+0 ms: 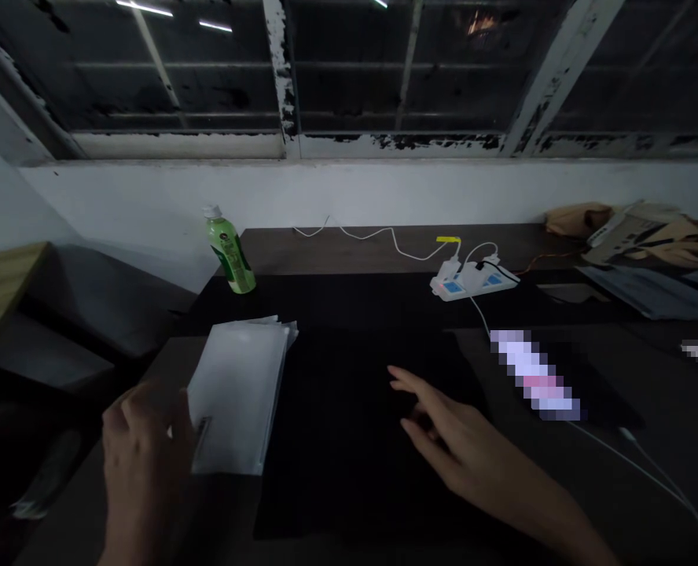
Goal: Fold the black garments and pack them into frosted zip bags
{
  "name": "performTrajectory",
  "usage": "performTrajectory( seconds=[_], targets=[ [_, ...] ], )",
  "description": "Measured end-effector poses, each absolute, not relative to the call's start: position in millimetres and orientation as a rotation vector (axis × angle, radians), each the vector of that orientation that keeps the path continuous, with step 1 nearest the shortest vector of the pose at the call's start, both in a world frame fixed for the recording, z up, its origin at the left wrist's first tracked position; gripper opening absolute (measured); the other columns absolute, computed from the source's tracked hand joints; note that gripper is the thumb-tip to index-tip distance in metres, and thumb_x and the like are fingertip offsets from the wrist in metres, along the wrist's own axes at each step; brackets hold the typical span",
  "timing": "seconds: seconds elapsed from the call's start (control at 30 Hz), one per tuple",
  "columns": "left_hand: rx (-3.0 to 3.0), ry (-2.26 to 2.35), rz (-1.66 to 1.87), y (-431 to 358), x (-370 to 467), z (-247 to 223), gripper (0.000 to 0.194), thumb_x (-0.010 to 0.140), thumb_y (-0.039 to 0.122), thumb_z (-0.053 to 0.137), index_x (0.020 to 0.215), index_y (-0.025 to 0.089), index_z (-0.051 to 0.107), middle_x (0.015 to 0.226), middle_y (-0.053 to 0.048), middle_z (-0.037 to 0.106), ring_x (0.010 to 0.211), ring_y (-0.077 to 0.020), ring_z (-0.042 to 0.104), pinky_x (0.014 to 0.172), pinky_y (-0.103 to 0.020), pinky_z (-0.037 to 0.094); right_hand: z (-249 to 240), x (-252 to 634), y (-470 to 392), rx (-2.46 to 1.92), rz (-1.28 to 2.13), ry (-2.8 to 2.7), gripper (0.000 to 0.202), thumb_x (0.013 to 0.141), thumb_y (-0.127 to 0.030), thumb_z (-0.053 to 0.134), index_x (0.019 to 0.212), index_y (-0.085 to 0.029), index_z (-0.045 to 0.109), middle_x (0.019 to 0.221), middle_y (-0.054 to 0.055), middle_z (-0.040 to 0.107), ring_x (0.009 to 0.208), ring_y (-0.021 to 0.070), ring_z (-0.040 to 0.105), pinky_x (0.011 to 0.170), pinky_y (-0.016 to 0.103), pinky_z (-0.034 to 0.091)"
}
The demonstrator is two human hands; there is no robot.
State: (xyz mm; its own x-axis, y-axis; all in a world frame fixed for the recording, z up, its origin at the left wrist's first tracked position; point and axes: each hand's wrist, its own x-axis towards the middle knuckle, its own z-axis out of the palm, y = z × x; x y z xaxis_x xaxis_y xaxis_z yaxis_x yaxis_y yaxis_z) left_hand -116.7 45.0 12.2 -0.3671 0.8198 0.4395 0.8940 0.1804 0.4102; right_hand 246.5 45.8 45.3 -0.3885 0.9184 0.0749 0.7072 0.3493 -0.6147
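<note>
A stack of whitish, translucent flat sleeves or bags (240,393) lies on the left of the table, its edges slightly uneven. Beside its left edge is my left hand (145,448), fingers loosely bent and thumb apart, with nothing visible in it. Whether it touches the stack, I cannot tell. A black sheet, perhaps cloth or a bag (337,448), is spread flat in front of me. Over its right part my right hand (452,432) reaches inward from the right, thumb and fingers apart and holding nothing.
A green bottle with a white cap (231,255) stands behind the stack. At back right lies a white power strip (472,283) with plugs and cables. A lit, pixelated phone-like screen (534,373) is right of my right hand. Tan bags (649,236) lie at far right.
</note>
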Motion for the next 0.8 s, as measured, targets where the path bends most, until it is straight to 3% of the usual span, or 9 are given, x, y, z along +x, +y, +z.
performTrajectory(
  seconds=[0.13,0.23,0.33,0.4,0.6,0.7,0.8],
  targets=[
    [-1.88,-2.302,-1.106,28.7,-55.2,14.2,0.034,0.097,0.045,0.045,0.12,0.021,0.053,0.115,-0.012,0.061,0.1,-0.0311,0.065,0.079,-0.047,0.057,31.6,228.1,31.2,-1.448,0.524,-2.18,0.05,0.097,-0.039,0.052,0.144,-0.03,0.042,0.138,0.007,0.058,0.122,0.0233,0.06,0.095,0.039,0.058],
    [-2.395,-1.947,-1.078,22.8,-13.9,9.4,0.028,0.099,0.037,0.048,0.124,0.025,0.054,0.128,-0.01,0.058,0.119,-0.0279,0.059,0.093,-0.046,0.056,21.7,220.1,26.7,-1.458,0.35,-2.163,0.041,0.094,-0.037,0.057,0.133,-0.025,0.052,0.124,0.01,0.063,0.112,0.0253,0.064,0.088,0.041,0.06],
    [-2.754,-1.644,-0.854,23.9,12.1,10.8,0.042,0.097,0.032,0.054,0.139,0.028,0.046,0.149,-0.008,0.046,0.141,-0.0296,0.04,0.104,-0.049,0.051,12.8,219.9,27.2,-1.487,0.338,-2.118,0.018,0.098,-0.028,0.049,0.111,-0.024,0.06,0.11,0.007,0.064,0.097,0.021,0.067,0.081,0.036,0.059],
    [-2.871,-1.499,-0.744,27.6,21.7,15.9,0.05,0.093,0.031,0.061,0.14,0.026,0.045,0.154,-0.008,0.042,0.146,-0.0308,0.031,0.109,-0.053,0.046,6.5,227.7,26.2,-1.499,0.347,-2.045,0.013,0.099,-0.027,0.046,0.101,-0.024,0.058,0.105,0.005,0.064,0.089,0.0178,0.067,0.077,0.032,0.057],
    [-2.948,-1.374,-0.601,33.7,43.9,15.6,0.066,0.074,0.026,0.083,0.133,0.017,0.054,0.153,-0.019,0.041,0.145,-0.0391,0.031,0.106,-0.057,0.047,-27.2,272.8,6.2,-1.876,0.06,-1.726,0.021,0.096,-0.039,0.049,0.084,-0.024,0.055,0.077,0.002,0.062,0.063,0.019,0.062,0.054,0.031,0.048],
    [-2.921,-1.374,-0.606,31.1,55.1,6.8,0.053,0.078,0.021,0.079,0.128,0.019,0.059,0.151,-0.018,0.043,0.142,-0.0395,0.038,0.102,-0.056,0.051,-35.8,279.3,-1.8,-1.97,0.062,-1.652,0.018,0.095,-0.037,0.047,0.093,-0.023,0.057,0.084,0.004,0.065,0.07,0.0216,0.064,0.058,0.033,0.05],
    [-2.901,-1.483,-0.666,30.6,59.2,5.3,0.029,0.087,0.018,0.069,0.116,0.019,0.066,0.129,-0.013,0.063,0.12,-0.0329,0.062,0.092,-0.05,0.059,-26.7,271.3,-2.2,-1.916,0.113,-1.595,0.024,0.096,-0.033,0.042,0.113,-0.023,0.056,0.1,0.007,0.066,0.084,0.0224,0.066,0.067,0.035,0.054]
  ],
)
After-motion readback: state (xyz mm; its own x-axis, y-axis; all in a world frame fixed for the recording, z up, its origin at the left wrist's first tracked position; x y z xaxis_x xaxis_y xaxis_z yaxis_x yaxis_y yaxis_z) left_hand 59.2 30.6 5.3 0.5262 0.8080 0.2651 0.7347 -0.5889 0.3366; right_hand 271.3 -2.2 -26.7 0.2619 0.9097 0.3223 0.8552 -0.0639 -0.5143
